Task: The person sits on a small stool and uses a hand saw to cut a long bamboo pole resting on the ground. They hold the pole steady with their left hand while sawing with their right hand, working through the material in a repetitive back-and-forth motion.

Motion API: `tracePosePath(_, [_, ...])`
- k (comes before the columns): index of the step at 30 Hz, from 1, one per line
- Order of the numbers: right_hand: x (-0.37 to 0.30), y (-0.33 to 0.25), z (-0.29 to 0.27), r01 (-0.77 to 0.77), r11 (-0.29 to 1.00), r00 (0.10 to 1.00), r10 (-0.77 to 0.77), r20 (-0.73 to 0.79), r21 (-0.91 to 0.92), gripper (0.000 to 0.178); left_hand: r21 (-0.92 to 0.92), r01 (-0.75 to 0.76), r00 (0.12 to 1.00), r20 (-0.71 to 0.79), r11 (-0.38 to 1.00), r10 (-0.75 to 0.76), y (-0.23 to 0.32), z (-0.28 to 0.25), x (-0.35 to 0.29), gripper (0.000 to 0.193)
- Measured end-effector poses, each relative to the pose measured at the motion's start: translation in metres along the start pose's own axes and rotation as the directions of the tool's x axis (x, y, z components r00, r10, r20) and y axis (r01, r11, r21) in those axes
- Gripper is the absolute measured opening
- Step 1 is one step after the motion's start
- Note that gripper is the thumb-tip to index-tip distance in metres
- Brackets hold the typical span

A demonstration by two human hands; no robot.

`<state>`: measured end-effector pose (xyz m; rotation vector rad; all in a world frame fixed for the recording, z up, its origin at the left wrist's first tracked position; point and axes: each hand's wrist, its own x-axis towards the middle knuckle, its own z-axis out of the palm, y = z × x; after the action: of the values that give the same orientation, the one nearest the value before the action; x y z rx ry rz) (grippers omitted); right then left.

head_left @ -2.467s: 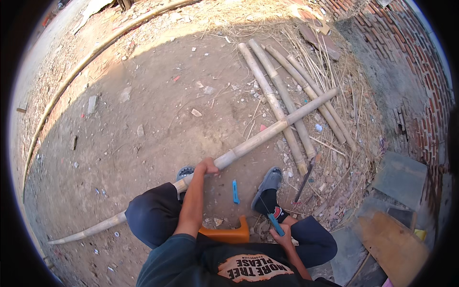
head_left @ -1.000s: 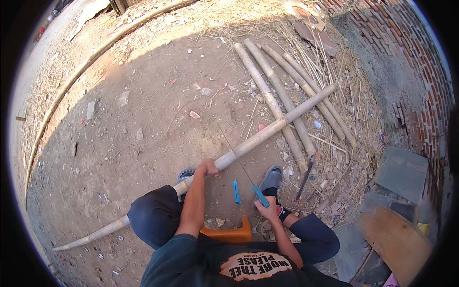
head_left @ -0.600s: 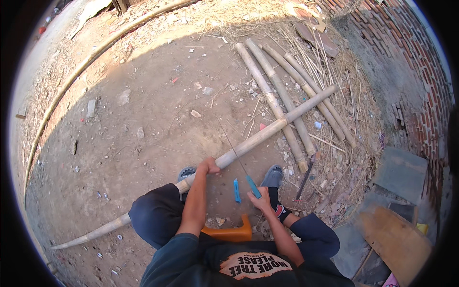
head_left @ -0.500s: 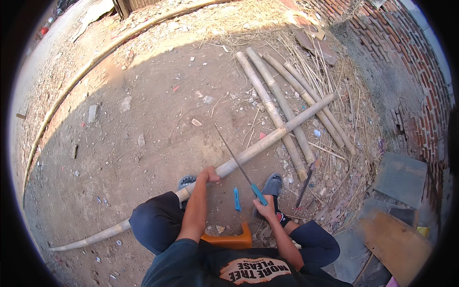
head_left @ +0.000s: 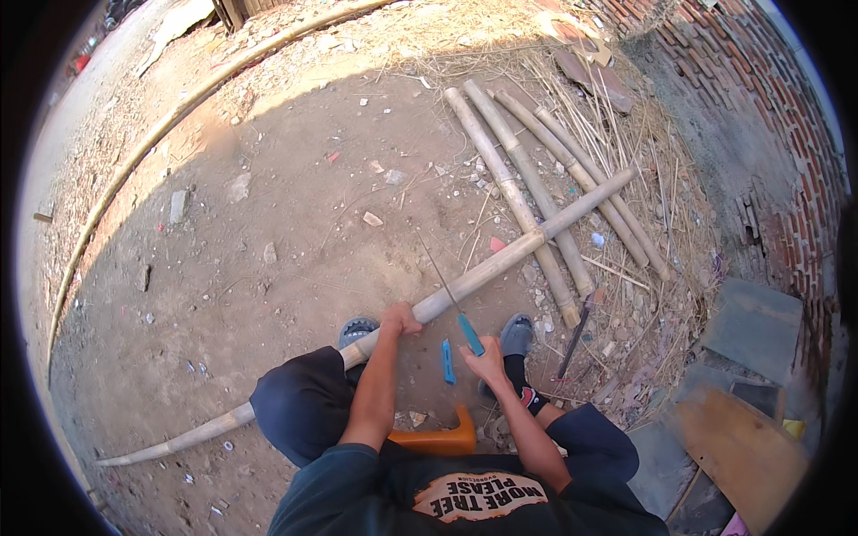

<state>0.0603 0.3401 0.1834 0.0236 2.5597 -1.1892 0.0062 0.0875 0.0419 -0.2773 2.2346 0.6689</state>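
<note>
A long bamboo pole (head_left: 492,268) runs from the lower left up to the right, its far end resting across other bamboo pieces. My left hand (head_left: 401,318) is wrapped round the pole between my feet. In my right hand (head_left: 486,358) is the teal handle of a handsaw (head_left: 470,334). The saw's thin blade crosses the pole just right of my left hand and points away from me. Whether its teeth touch the bamboo, I cannot tell. A slim blue tool (head_left: 449,362) lies on the ground between my feet.
Several cut bamboo pieces (head_left: 527,174) lie at the right on straw. Near my right foot is a dark, narrow bar (head_left: 575,338). An orange plastic stool (head_left: 442,438) is beneath me. Boards (head_left: 737,451) and a brick wall (head_left: 786,134) stand right; a long bent pole (head_left: 143,152) lies left.
My right hand has moved slightly up and away from me, bringing the saw's handle closer to the pole. My left hand keeps its grip on the bamboo. The view has shifted slightly.
</note>
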Motion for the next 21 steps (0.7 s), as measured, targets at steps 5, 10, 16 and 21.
tracePosePath(5, [-0.038, 0.031, -0.027, 0.044, 0.997, 0.994, -0.049, 0.093, 0.060, 0.038, -0.055, 0.035, 0.999, 0.042, 0.998, -0.033, -0.017, -0.007, 0.014, 0.061])
tracePosePath(10, [-0.104, 0.038, -0.065, -0.096, 0.992, 0.994, 0.092, 0.050, 0.080, 0.036, -0.071, -0.017, 0.999, 0.026, 0.997, 0.018, -0.004, -0.003, 0.005, 0.060])
tracePosePath(16, [-0.146, 0.028, -0.099, -0.189, 0.982, 0.978, 0.185, 0.095, 0.025, 0.036, -0.066, 0.010, 0.999, 0.047, 0.998, -0.007, -0.023, 0.004, 0.017, 0.060])
tracePosePath(21, [-0.080, 0.035, -0.055, -0.145, 0.988, 0.988, 0.148, 0.055, -0.053, 0.037, -0.032, 0.044, 0.999, 0.010, 0.999, -0.044, -0.005, 0.000, 0.007, 0.061])
